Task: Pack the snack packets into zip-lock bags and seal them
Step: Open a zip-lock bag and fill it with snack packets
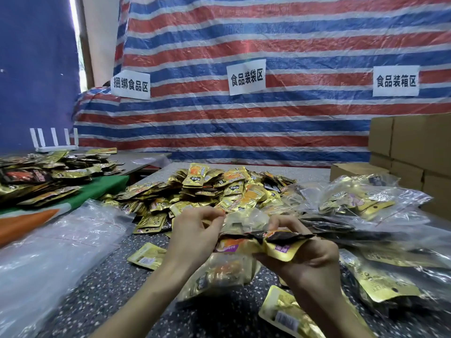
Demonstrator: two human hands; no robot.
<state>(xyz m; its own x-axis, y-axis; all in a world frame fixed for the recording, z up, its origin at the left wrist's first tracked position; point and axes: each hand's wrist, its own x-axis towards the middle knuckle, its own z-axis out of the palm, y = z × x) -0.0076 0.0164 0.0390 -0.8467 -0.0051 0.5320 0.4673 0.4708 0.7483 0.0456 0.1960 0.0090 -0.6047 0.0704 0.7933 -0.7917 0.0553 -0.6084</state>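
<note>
While both hands are held above the speckled worktop [97, 289], the left hand [195, 237] pinches the upper edge of a clear zip-lock bag [241, 219], its fingers [214, 213] drawn together on the plastic. The right hand [314, 259] grips a bunch of snack packets [283, 247], gold and black, with its fingers curled over and under them at the bag's mouth. The bag hangs between the hands, just above the worktop, with gold packets blurred inside its lower part.

Directly behind the hands lies a large heap of loose packets [219, 189]. One single packet [146, 256] lies apart, beside the left wrist. A stack of empty clear bags [61, 240] occupies the left side of the worktop. Filled bags [366, 201] are piled on the right. Cardboard boxes [415, 142] stand at the far right. A striped tarpaulin [244, 32] forms the backdrop and carries three paper signs [246, 76]. A neighbouring table [109, 184] on the left holds further packets.
</note>
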